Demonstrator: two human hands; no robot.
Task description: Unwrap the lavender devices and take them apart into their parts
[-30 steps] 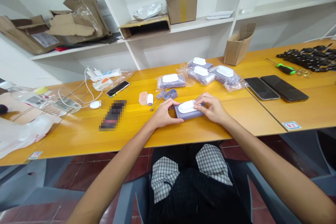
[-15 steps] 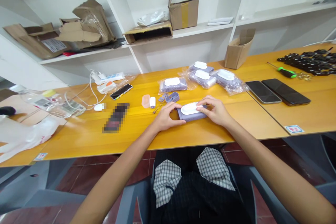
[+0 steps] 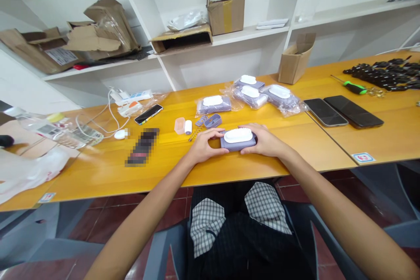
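A purple block with a white oval top [image 3: 237, 138] rests on the orange table [image 3: 229, 166] in front of me. My left hand [image 3: 204, 146] grips its left end with fingers curled round it. My right hand [image 3: 264, 141] clasps its right end the same way. Just beyond the block lie small loose parts: a purple clip [image 3: 212, 120], a metal spring [image 3: 194, 134], a white cylinder [image 3: 188, 127] and a pink cap [image 3: 179, 125].
Several bagged purple-and-white blocks [image 3: 252, 94] lie farther back. Two dark phones [image 3: 341, 111] lie at the right, with a green-handled screwdriver [image 3: 353, 85] and black parts [image 3: 390, 72] beyond. A phone [image 3: 148, 113], cables and a plastic bag [image 3: 26, 170] are at the left. Shelves with cardboard boxes stand behind.
My right hand has come off the white top and now wraps the block's right end. The block sits squarer to me.
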